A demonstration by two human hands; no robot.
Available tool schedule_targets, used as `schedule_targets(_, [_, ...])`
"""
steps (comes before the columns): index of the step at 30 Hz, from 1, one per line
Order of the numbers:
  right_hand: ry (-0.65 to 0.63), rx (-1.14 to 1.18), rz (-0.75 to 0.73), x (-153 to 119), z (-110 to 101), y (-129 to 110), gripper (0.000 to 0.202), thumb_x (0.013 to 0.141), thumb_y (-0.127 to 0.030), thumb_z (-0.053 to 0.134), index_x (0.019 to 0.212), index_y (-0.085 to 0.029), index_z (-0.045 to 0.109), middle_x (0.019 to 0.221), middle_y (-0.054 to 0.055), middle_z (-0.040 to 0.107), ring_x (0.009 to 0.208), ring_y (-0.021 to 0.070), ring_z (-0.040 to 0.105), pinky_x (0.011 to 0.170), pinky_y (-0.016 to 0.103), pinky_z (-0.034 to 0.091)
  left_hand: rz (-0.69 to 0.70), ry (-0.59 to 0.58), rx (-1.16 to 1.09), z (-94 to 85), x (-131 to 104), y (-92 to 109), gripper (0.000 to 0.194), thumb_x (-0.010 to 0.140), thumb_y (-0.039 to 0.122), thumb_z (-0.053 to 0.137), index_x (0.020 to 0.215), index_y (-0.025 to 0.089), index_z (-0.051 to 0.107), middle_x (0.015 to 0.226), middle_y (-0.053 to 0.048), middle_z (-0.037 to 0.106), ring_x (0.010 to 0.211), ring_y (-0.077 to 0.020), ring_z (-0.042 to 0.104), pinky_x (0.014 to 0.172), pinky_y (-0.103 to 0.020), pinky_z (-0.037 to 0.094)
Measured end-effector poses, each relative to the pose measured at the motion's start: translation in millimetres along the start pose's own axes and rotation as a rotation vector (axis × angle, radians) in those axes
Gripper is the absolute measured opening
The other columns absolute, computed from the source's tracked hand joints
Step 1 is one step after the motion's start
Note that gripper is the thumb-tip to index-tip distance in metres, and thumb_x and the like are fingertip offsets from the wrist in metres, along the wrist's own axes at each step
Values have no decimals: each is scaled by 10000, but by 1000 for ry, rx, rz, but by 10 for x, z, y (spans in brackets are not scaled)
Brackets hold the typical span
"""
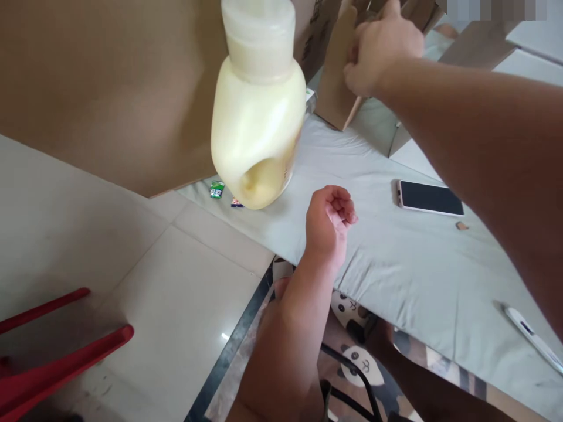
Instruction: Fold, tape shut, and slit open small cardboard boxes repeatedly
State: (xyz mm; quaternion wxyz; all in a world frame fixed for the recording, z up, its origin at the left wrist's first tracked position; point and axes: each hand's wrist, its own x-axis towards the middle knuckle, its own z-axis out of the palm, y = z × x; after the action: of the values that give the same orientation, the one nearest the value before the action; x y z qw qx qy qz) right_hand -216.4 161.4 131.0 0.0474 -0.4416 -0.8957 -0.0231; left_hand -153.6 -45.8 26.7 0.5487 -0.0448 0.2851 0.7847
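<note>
My left hand (332,225) hovers over the pale green cloth, palm partly turned up. Its fingers curl loosely together with nothing in them. Just beyond it stands a big cream-yellow plastic bottle (259,117) with a whitish cap and a hollow handle, its top cut off by the frame; the hand is apart from it. At the upper right, my right hand (385,53) is closed at a small open cardboard box (336,88), fingers bent against its upright flap. Part of the box's inside and some fingertips are hidden behind the hand.
A large cardboard box (109,88) fills the upper left. On the cloth (417,269) lie a phone (431,197), a white pen-like stick (532,337) and small packets (217,189). White boxes (536,41) stand far right. Red legs (65,357) rise from the tiled floor (176,305).
</note>
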Motion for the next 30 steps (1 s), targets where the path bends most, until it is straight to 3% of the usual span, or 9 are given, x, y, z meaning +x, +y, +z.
schedule_targets(5, [92,117,-8,-250,-4,420,429,906,-125,465,1224,36,705,1343,189,640,1362,339,570,1095,410,416,38,21,19,40,-56,-15,402,966,313,393,625,186,561,530,2,451,468,-95,401,552,-265,341])
schedule_targets(9, [215,102,-28,-710,-68,721,349,882,-73,506,1132,-34,747,1246,143,698,1272,244,613,1073,383,468,181,102,57,57,-94,-75,312,921,340,477,653,189,535,556,25,463,471,-79,426,523,-238,343])
schedule_targets(11, [280,108,-62,-1100,-118,893,272,839,-58,547,1020,-72,750,1172,120,706,1179,214,626,1001,363,495,318,187,92,18,-83,-92,261,892,342,512,673,199,511,572,37,456,490,-72,451,528,-231,357])
schedule_targets(14, [472,220,-228,-1899,-166,1232,95,771,-73,586,749,-160,618,826,37,631,827,149,593,733,310,473,519,226,225,-85,-8,-103,259,885,401,550,712,222,479,636,34,502,566,-80,515,576,-249,414])
schedule_targets(17, [709,316,-338,-2790,-95,1655,104,808,-186,580,745,-202,499,738,1,552,676,123,502,661,306,402,610,221,388,-139,77,-156,240,938,400,470,761,243,508,755,13,596,730,-119,616,684,-312,478])
schedule_targets(19, [848,382,-327,-3304,44,1938,144,812,-258,595,752,-212,472,748,10,570,703,151,545,673,323,387,662,119,494,-106,81,-248,230,951,415,432,847,266,574,911,1,679,898,-148,664,783,-346,517])
schedule_targets(21, [1011,544,-214,-3693,232,2172,207,833,-321,582,725,-213,443,686,5,543,637,151,525,644,324,345,699,-94,574,-24,29,-391,275,938,492,460,981,292,645,1093,-2,728,1068,-181,676,866,-365,546])
schedule_targets(26, [1110,748,-2,-4166,677,2415,184,875,-336,591,771,-211,506,800,47,645,745,192,628,717,381,421,712,-655,731,182,-191,-853,502,940,674,461,1099,301,758,1182,-19,765,1202,-262,690,1059,-429,545])
schedule_targets(30, [1024,822,95,-4338,885,2449,238,971,-418,469,1023,-243,622,1313,94,660,1257,278,616,1059,519,456,694,-727,781,219,-279,-1149,549,939,696,450,1133,308,787,1212,-16,770,1256,-289,676,1130,-457,510])
